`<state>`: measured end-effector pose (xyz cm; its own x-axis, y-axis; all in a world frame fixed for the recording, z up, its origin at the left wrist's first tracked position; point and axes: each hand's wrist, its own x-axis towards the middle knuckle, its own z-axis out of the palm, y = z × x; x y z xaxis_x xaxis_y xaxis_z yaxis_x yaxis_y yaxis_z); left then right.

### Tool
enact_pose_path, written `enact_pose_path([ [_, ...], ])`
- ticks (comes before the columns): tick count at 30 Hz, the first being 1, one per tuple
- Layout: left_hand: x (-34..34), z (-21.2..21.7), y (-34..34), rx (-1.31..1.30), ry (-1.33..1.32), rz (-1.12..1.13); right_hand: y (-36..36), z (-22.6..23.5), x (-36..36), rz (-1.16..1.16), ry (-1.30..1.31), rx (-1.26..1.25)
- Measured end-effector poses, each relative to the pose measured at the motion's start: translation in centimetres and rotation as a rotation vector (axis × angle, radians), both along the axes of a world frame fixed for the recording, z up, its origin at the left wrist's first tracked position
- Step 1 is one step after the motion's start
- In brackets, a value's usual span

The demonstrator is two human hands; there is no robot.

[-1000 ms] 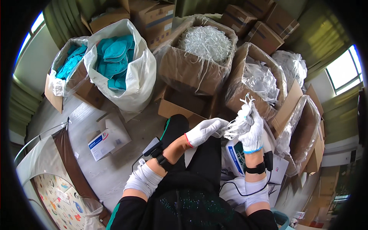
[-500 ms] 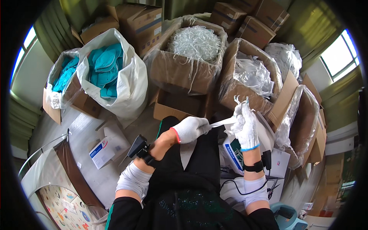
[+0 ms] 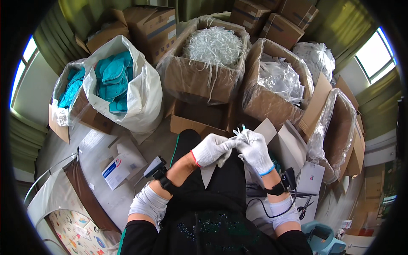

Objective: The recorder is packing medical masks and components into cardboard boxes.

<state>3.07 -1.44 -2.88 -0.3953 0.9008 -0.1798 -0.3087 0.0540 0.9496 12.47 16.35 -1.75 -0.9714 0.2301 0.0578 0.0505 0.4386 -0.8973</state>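
Above my lap my two gloved hands meet, fingertips touching. My left hand [image 3: 212, 148], in a white knit glove with a red cuff, is closed with thumb and fingers pinched together. Opposite it, my right hand [image 3: 255, 149], in a white glove with a blue cuff, is also closed. Between them is a thin white strip [image 3: 240, 131]; most of it is hidden by the fingers, and pale bluish ends stick up past the right hand's fingertips. Just beyond the hands stands an opened brown carton [image 3: 191, 126]. A white carton with raised flaps [image 3: 290, 144] is beside my right hand.
A lined box of shredded white strips [image 3: 199, 80] stands ahead. To its left is a white sack [image 3: 146, 97] of teal fabric pieces. A box of clear plastic [image 3: 272, 108] and a plastic-lined carton [image 3: 340, 136] are at right. Scissors [image 3: 304, 208] lie by my right forearm.
My right hand has moved left and down to meet the left, and its fingers have closed. The strip stretched between the hands is now mostly hidden. My left hand has shifted slightly.
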Motion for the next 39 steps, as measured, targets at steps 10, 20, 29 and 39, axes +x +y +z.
enact_pose_path([
  [10,1.7,0.5,0.7,0.021,-0.129,0.114,-2.6,-0.8,-0.3,-0.236,0.005,-0.749],
  [20,4.1,3.0,-3.8,0.138,-0.144,-0.343,-1.9,3.4,5.8,0.315,-0.165,-0.797],
  [29,5.6,4.6,-7.3,0.014,0.099,-0.498,-2.8,7.8,10.2,0.233,-0.377,-1.078],
  [39,3.3,-0.2,-7.8,0.184,-0.575,0.102,4.7,8.1,6.0,-0.322,-0.06,-1.502],
])
